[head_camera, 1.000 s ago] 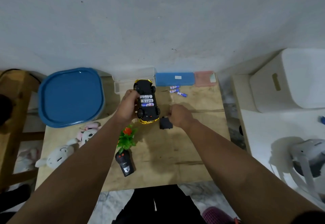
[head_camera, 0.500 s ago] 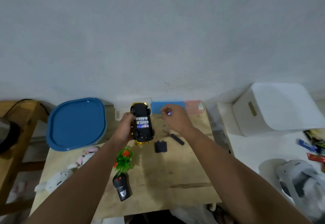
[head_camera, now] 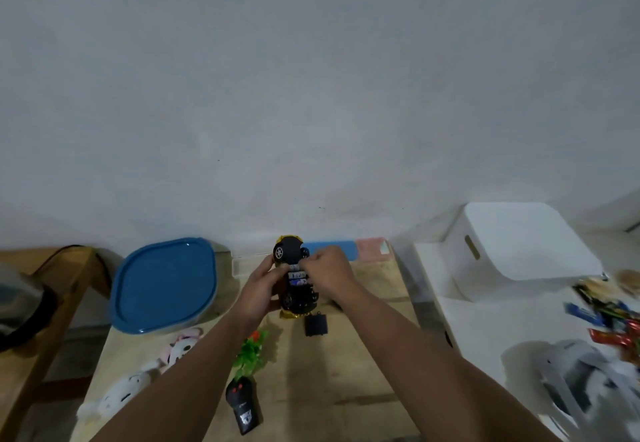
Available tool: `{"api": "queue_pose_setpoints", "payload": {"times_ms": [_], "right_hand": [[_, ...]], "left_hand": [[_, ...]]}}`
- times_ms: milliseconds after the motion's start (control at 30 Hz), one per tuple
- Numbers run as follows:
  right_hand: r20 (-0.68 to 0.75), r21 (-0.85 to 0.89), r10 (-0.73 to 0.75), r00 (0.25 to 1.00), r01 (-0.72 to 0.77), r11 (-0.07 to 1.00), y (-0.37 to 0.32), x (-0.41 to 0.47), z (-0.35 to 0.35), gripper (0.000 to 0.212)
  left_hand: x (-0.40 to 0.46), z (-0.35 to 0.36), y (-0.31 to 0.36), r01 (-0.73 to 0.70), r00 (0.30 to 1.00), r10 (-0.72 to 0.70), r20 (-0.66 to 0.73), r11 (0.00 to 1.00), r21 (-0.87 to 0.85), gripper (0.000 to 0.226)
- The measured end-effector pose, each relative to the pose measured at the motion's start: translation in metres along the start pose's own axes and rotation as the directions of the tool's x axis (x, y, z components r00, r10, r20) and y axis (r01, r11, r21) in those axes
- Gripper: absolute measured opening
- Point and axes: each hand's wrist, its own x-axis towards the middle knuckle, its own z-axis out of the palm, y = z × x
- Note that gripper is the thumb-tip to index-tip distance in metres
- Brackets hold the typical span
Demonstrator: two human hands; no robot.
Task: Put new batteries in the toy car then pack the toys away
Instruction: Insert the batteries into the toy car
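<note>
dim, flat indoor light, soft shadows, wide-angle bowing at edges, blur at right

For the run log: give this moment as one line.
step: fitting batteries | left hand: holds toy car underside up | right hand: fingers at battery bay, grip unclear | battery cover: off, on table
</note>
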Motion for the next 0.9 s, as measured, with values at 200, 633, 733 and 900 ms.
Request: {"api": "queue_pose_setpoints", "payload": {"times_ms": [200,633,733,900], "right_hand": [[0.276,0.403,0.277,0.92,-0.373,0.836,0.001,-0.021,0.002,0.014],[0.17,0.49,0.266,0.949,-0.316,0.812,0.001,-0.024,0.007,0.01],[0.202,0.51,0.284,0.937,-0.348,0.787,0.0,-0.022,0.003,0.01],[0.25,0.524,0.3,0.92,-0.389,0.757,0.007,-0.021,0.003,0.012]], "left_hand": [[-0.016,-0.001,-0.003,-0.032,0.998,0.026,0.059,0.994,0.102,0.03],[-0.026,-0.005,0.005,-0.128,0.991,0.124,0.056,0.989,0.077,0.031],[-0.026,-0.009,0.01,-0.118,0.991,0.111,0.076,0.988,0.099,0.03],[-0.022,-0.011,0.011,-0.114,0.99,0.1,0.099,0.982,0.147,0.033]]}}
